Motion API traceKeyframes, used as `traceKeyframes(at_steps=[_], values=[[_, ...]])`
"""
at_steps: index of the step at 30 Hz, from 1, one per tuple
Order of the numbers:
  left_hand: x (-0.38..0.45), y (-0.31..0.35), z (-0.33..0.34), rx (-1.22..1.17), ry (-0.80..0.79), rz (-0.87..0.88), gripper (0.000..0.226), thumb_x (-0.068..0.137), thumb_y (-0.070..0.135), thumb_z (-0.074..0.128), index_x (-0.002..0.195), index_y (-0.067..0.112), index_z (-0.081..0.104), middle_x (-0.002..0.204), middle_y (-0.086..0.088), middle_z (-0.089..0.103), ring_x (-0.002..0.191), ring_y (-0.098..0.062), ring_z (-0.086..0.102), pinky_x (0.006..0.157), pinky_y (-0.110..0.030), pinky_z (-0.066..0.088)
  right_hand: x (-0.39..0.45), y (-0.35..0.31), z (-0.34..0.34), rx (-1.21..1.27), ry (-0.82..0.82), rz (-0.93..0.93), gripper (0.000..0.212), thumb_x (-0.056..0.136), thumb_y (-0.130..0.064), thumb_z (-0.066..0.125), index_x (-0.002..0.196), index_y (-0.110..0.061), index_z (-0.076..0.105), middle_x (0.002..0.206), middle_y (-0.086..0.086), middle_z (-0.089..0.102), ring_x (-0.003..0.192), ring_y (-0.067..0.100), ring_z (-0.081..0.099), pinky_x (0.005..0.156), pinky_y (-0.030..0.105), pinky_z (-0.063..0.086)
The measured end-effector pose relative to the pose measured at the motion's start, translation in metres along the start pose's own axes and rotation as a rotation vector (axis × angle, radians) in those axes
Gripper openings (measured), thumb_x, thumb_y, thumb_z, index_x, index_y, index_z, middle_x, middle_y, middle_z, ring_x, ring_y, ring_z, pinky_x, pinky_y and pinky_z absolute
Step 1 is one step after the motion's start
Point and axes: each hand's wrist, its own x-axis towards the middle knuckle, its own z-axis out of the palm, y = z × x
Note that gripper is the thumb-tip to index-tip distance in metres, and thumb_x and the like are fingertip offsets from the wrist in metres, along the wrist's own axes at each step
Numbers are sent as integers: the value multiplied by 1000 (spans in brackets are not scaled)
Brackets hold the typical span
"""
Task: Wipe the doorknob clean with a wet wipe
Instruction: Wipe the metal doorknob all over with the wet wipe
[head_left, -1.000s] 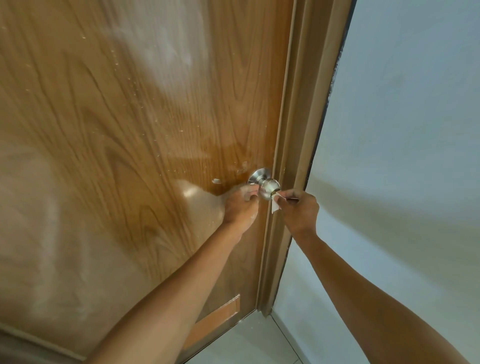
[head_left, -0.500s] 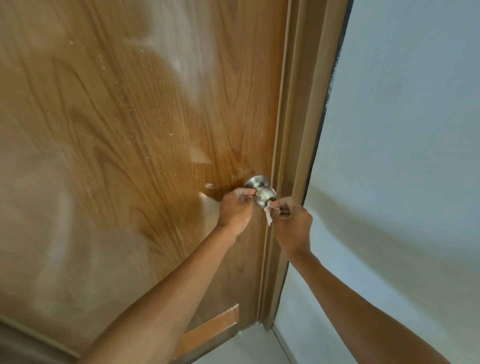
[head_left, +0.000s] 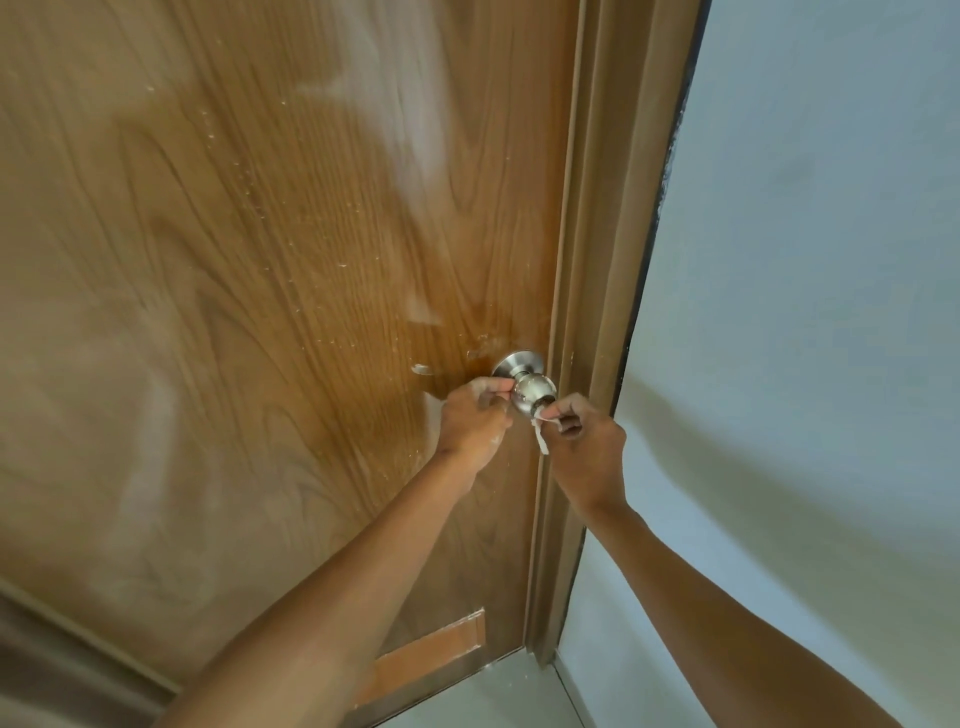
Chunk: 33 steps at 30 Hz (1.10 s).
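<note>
hands (head_left: 530, 426) at doorknob (head_left: 532, 392), wooden door (head_left: 260, 312), pale wall (head_left: 805, 312)

A wood-grain door (head_left: 260, 312) fills the left side, speckled with pale flecks and glare. Its brown frame (head_left: 597, 260) runs down the middle. A plain pale wall (head_left: 805, 312) stands right; light floor (head_left: 498, 696) shows below.

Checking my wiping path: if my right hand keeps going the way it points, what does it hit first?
Likely the knob: the right hand pinches the wipe right at its face, apparently already touching.
</note>
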Motion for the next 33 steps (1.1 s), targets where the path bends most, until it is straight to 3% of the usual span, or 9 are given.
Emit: traceKeyframes(at_steps=[5, 7, 10, 14, 20, 23, 27, 29, 33], values=[[-8, -9, -1, -31, 4, -14, 21, 94, 5, 51, 107, 17, 63, 102, 3, 66, 84, -10, 64, 54, -10, 45, -2, 1, -1, 87, 98, 127, 13, 80, -10, 75, 82, -20, 67, 77, -17, 65, 77, 2, 63, 61, 5, 46], [-13, -16, -1, -25, -3, -57, 17, 95, 10, 51, 104, 18, 63, 100, 3, 68, 80, -9, 66, 56, -10, 49, -5, -1, -1, 137, 42, 99, 11, 79, -12, 76, 84, -19, 69, 80, -16, 68, 78, -1, 64, 64, 5, 47], [-21, -27, 0, -36, -91, -157, 11, 94, 25, 54, 100, 25, 64, 93, 2, 73, 76, -7, 70, 71, -25, 56, -11, -2, -1, 192, -134, 116, 10, 78, -17, 78, 86, -17, 72, 84, -11, 72, 81, 2, 68, 69, 10, 52], [-26, -43, -5, -177, -132, -191, 26, 85, 40, 68, 105, 24, 64, 94, 1, 74, 81, -10, 72, 73, -27, 56, -10, -3, -3, 256, -245, 230, 10, 78, -11, 77, 85, -16, 71, 84, -3, 75, 80, 6, 71, 67, 13, 53], [-21, -50, -15, -219, -100, -166, 26, 79, 33, 75, 95, 13, 68, 86, -2, 76, 79, -14, 72, 68, -24, 57, -3, -6, -11, 439, -378, 403, 11, 78, -3, 75, 84, -3, 66, 90, 12, 73, 82, 19, 73, 63, 22, 58], [-16, -54, -20, -308, -89, -192, 13, 85, 22, 71, 93, 13, 67, 93, -7, 75, 82, -17, 72, 64, -21, 55, -2, -4, -14, 484, -385, 518, 10, 81, -3, 72, 84, -7, 64, 96, 10, 72, 87, 18, 73, 65, 21, 58], [-16, -57, -23, -468, -158, -238, 4, 92, 14, 59, 93, 14, 63, 95, -8, 73, 82, -15, 72, 64, -21, 54, 1, 2, -18, 725, -368, 743, 6, 88, -5, 65, 93, -5, 61, 104, 10, 71, 97, 22, 71, 70, 23, 57], [-18, -56, -24, -503, -218, -280, 7, 93, 22, 58, 96, 16, 62, 96, -8, 71, 83, -16, 71, 70, -27, 54, 1, 3, -20, 778, -369, 797, 6, 89, -6, 63, 94, -6, 60, 104, 9, 72, 98, 23, 70, 69, 23, 57], [-21, -49, -19, -360, -383, -297, 50, 78, 57, 66, 115, 23, 60, 106, -1, 72, 99, -19, 68, 84, -34, 54, 5, 1, -21, 700, -432, 766, 9, 87, -6, 66, 92, -5, 59, 96, 9, 73, 95, 25, 71, 68, 26, 58]])
